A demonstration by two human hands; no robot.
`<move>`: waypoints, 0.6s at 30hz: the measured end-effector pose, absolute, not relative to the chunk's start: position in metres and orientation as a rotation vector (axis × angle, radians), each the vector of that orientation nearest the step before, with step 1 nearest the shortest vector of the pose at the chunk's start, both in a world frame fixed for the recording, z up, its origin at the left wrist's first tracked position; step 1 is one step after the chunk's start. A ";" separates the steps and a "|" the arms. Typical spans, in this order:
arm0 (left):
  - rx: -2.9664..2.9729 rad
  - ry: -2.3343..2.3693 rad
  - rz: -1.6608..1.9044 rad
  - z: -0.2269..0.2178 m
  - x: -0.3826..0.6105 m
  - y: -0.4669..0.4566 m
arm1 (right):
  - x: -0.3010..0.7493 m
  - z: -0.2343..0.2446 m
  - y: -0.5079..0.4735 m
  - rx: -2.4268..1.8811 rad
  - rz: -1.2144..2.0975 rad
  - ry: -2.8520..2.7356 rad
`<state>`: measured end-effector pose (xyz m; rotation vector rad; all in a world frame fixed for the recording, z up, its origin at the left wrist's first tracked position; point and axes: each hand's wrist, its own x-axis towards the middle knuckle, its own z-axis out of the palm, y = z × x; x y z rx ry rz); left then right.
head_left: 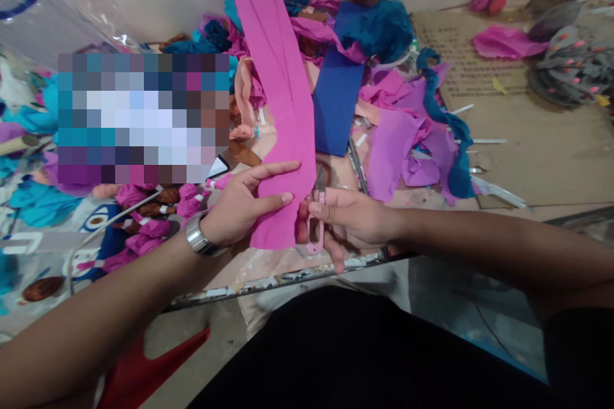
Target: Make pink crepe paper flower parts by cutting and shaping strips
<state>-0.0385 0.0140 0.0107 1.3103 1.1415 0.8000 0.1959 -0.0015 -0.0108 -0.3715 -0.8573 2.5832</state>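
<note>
A long strip of pink crepe paper (pixel 288 89) runs from the back of the table towards me. My left hand (pixel 240 208), with a metal watch (pixel 196 235) at the wrist, holds its near part; thumb and forefinger lie on top, the other fingers are mostly hidden. My right hand (pixel 352 214) is closed around small thread snips (pixel 315 230) with pink handles. Their dark blades point away from me, at the strip's right edge. Under and right of the strip lies a dark blue flat piece (pixel 336 102).
Crumpled purple paper (pixel 398 147) and teal paper (pixel 378 29) lie behind my hands. Printed cardboard (pixel 537 160) covers the right side. Several pink wrapped bundles (pixel 148 228) lie at left, near a pixelated patch. A red object (pixel 144 370) is below the table's ragged front edge (pixel 288 278).
</note>
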 end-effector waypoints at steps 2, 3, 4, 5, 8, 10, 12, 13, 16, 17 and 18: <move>1.285 1.138 0.802 0.010 -0.038 0.014 | 0.195 -0.011 -0.002 -0.352 2.564 -0.843; 1.273 1.137 0.805 0.010 -0.038 0.014 | 0.195 -0.011 -0.002 -0.335 2.553 -0.837; 1.263 1.137 0.809 0.010 -0.038 0.015 | 0.195 -0.011 -0.002 -0.316 2.546 -0.838; 1.252 1.138 0.814 0.011 -0.038 0.015 | 0.195 -0.012 -0.002 -0.302 2.542 -0.844; 1.162 1.135 0.822 0.012 -0.038 0.015 | 0.195 -0.011 -0.002 -0.300 2.545 -0.836; 1.055 1.120 0.807 0.013 -0.038 0.015 | 0.197 -0.009 0.000 -0.323 2.586 -0.808; 0.972 1.102 0.802 0.014 -0.038 0.016 | 0.198 -0.006 0.001 -0.343 2.642 -0.783; 0.952 1.094 0.808 0.014 -0.038 0.016 | 0.199 -0.005 0.001 -0.345 2.663 -0.781; 0.961 1.088 0.839 0.015 -0.038 0.016 | 0.199 -0.005 0.002 -0.340 2.678 -0.809; 0.975 1.093 0.845 0.015 -0.038 0.016 | 0.199 -0.006 0.001 -0.341 2.674 -0.827; 0.991 1.100 0.848 0.015 -0.038 0.016 | 0.199 -0.006 0.001 -0.341 2.669 -0.841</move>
